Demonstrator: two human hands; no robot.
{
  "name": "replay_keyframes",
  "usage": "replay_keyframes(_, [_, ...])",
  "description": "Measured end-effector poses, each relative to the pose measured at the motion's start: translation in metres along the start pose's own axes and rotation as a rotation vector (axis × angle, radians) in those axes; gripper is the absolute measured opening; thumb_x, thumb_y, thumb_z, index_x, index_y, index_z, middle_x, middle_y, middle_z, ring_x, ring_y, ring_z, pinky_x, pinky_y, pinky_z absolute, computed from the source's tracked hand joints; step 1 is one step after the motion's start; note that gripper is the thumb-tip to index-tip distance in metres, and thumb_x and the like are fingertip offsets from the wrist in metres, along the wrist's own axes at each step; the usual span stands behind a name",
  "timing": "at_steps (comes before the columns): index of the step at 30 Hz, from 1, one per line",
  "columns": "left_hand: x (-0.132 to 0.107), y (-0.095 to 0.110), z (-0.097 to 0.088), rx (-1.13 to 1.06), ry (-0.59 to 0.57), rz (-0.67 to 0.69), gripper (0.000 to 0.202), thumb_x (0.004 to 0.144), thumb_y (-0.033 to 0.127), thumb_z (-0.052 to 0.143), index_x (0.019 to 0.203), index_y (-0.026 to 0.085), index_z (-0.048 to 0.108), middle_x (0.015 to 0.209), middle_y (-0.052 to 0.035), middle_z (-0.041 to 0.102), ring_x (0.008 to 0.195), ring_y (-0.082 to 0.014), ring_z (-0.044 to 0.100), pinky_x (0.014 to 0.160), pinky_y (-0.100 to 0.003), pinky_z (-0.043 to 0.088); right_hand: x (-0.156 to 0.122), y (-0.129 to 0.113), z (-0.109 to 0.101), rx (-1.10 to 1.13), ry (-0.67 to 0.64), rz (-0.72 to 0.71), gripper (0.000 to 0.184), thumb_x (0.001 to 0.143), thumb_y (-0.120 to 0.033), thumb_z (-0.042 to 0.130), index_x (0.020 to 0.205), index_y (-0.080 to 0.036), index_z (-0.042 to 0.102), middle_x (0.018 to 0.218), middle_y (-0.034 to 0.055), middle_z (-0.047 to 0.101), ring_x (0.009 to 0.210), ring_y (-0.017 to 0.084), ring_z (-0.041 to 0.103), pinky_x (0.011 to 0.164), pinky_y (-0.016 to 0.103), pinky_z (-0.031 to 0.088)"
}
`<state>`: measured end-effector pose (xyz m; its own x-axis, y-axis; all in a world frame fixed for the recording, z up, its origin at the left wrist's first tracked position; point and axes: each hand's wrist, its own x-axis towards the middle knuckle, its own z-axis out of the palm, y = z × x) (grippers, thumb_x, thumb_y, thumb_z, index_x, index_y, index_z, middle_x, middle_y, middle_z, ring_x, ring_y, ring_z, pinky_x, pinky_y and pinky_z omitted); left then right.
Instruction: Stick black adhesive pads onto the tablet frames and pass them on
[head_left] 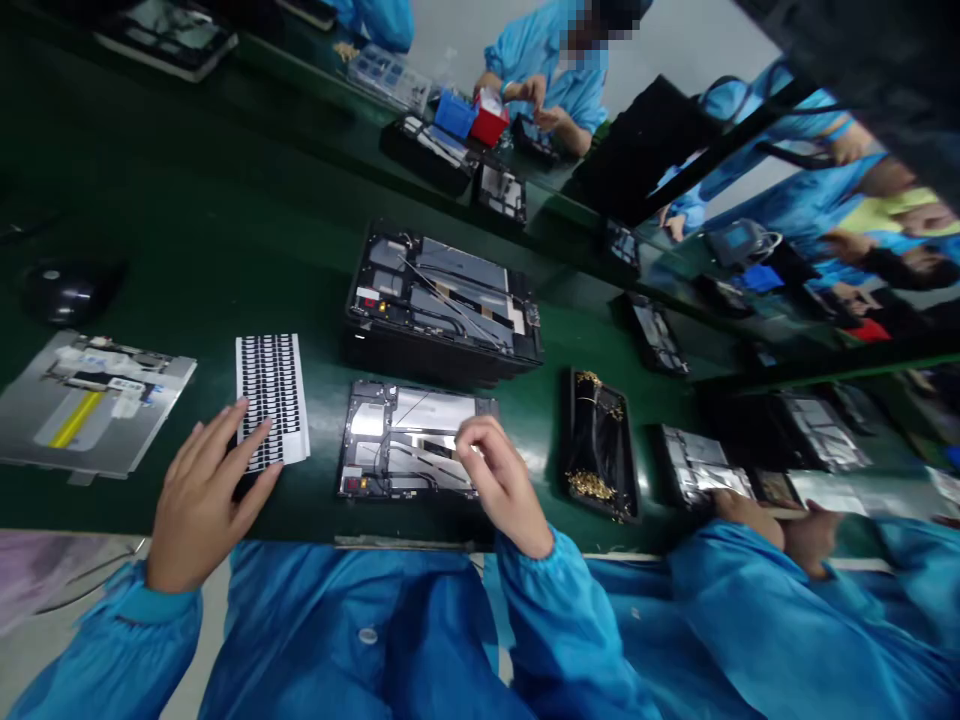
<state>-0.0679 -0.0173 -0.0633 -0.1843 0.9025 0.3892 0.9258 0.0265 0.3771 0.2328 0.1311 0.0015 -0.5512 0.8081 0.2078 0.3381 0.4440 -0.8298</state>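
My left hand (199, 495) lies with fingers spread on the lower left part of a white sheet (303, 425), which carries rows of small black stickers. My right hand (504, 482) is over the right end of an opened tablet (420, 410), its fingers curled and thumb and forefinger together. Whatever sits in that pinch, if anything, is too small to make out. The tablet lies flat with its inside up, showing silvery battery panels, black cables and a red and yellow spot at the lower left. Part of its right side is hidden by my right hand.
Behind the tablet stands a stack of opened tablets (442, 300). A black tray (634, 470) of black cables with gold ends is on the right, a silver panel (30, 400) and dark mouse (71, 288) on the left. A co-worker's hands (750, 520) work at the far right.
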Motion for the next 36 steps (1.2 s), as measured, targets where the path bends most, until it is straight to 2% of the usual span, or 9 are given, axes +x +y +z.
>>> replay_keyframes(2, [-0.004,0.015,0.0,-0.048,0.103,-0.005,0.044,0.093,0.027,0.062,0.137,0.031,0.056,0.149,-0.007,0.054,0.136,-0.0327,0.053,0.117,-0.059,0.039,-0.03,0.008,-0.005,-0.054,-0.022,0.022,0.013,0.101,-0.02,0.048,0.091,-0.022,0.055,0.093,0.003,0.057,0.091,0.017,0.058,0.083,0.032,0.049])
replay_keyframes(4, [-0.008,0.036,0.004,-0.125,0.134,0.018,0.036,0.09,0.021,0.067,0.125,0.028,0.062,0.135,-0.0061,0.065,0.128,-0.0288,0.06,0.115,-0.055,0.043,-0.055,0.011,0.003,-0.117,-0.027,0.017,0.01,0.1,-0.017,0.05,0.094,-0.022,0.057,0.098,0.0053,0.059,0.094,0.019,0.061,0.083,0.033,0.051])
replay_keyframes(8, [-0.01,0.079,0.021,-0.263,0.01,0.142,0.028,0.089,0.018,0.068,0.115,0.026,0.064,0.123,-0.0045,0.071,0.126,-0.0249,0.061,0.114,-0.05,0.046,-0.079,0.007,0.034,-0.266,0.007,-0.074,0.013,0.097,-0.011,0.054,0.103,-0.022,0.059,0.101,0.0084,0.063,0.096,0.02,0.063,0.082,0.035,0.054])
replay_keyframes(11, [-0.007,0.095,0.035,-0.29,-0.054,0.171,0.023,0.091,0.019,0.066,0.113,0.023,0.063,0.12,-0.0046,0.071,0.126,-0.0231,0.061,0.115,-0.047,0.045,-0.076,0.005,0.048,-0.353,0.015,-0.167,0.016,0.095,-0.009,0.056,0.105,-0.021,0.059,0.099,0.0087,0.065,0.094,0.021,0.063,0.081,0.036,0.054])
replay_keyframes(18, [-0.006,0.089,0.047,-0.305,-0.087,0.14,0.02,0.092,0.019,0.065,0.111,0.021,0.061,0.118,-0.0056,0.071,0.125,-0.0216,0.061,0.111,-0.042,0.048,-0.062,0.01,0.058,-0.454,-0.039,-0.245,0.014,0.096,-0.01,0.056,0.105,-0.02,0.059,0.098,0.0095,0.067,0.092,0.021,0.064,0.079,0.037,0.055])
replay_keyframes(27, [-0.004,0.098,0.043,-0.294,-0.07,0.177,0.019,0.091,0.015,0.066,0.109,0.021,0.064,0.119,-0.0052,0.07,0.127,-0.0231,0.059,0.115,-0.045,0.044,-0.068,0.013,0.042,-0.454,-0.033,-0.173,0.019,0.096,-0.007,0.054,0.108,-0.02,0.059,0.1,0.0099,0.065,0.096,0.021,0.063,0.081,0.036,0.056])
replay_keyframes(31, [0.003,0.106,0.047,-0.308,-0.09,0.182,0.013,0.093,0.016,0.063,0.103,0.022,0.066,0.117,-0.0042,0.071,0.123,-0.0222,0.06,0.112,-0.043,0.045,-0.065,0.014,0.045,-0.483,-0.055,-0.203,0.016,0.097,-0.01,0.055,0.107,-0.021,0.059,0.1,0.009,0.066,0.094,0.021,0.064,0.08,0.036,0.054])
replay_keyframes(36, [0.006,0.105,0.052,-0.33,-0.157,0.183,0.006,0.096,0.02,0.06,0.098,0.022,0.065,0.113,-0.0035,0.07,0.12,-0.0211,0.061,0.107,-0.041,0.046,-0.058,0.015,0.051,-0.55,-0.079,-0.218,0.01,0.098,-0.013,0.054,0.102,-0.021,0.06,0.099,0.0081,0.069,0.09,0.021,0.062,0.077,0.035,0.049])
